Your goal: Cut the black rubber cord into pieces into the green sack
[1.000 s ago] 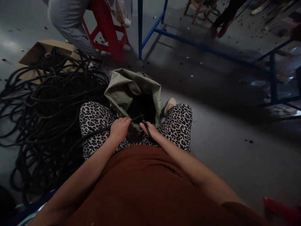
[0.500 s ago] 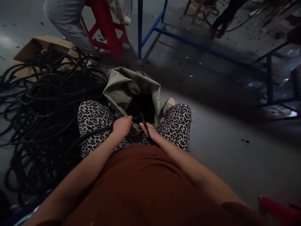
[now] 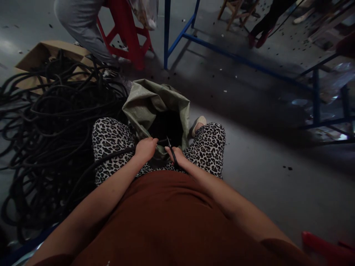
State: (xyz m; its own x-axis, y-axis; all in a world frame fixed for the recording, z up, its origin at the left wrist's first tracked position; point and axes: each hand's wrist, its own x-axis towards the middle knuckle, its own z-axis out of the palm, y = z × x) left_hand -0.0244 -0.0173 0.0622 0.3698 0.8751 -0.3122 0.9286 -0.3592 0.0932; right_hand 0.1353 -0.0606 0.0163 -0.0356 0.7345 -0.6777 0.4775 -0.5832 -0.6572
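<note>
- Two hands are meeting over the lap in the head view: the left hand (image 3: 145, 148) is closing its fingers round a black cable (image 3: 113, 155), while the right hand (image 3: 175, 155) is gripping dark scissors (image 3: 171, 147), fingers clamped on the handles.
- Compared with a second ago, the left hand is sitting slightly nearer the scissors and the free cable end past the fist is looking shorter, so, as I judge it, the end is being fed to the blades.
- The cable's long axis is running from 9 o'clock, out of the black cable heap (image 3: 47, 125) on the floor, across the left thigh toward 3 o'clock.
- The scissor tips are pointing toward 12 o'clock, into the open green sack (image 3: 149, 103) standing between the knees.
- At 11 o'clock, another person's grey trouser leg (image 3: 80, 26) is standing beside a red stool (image 3: 127, 33).
</note>
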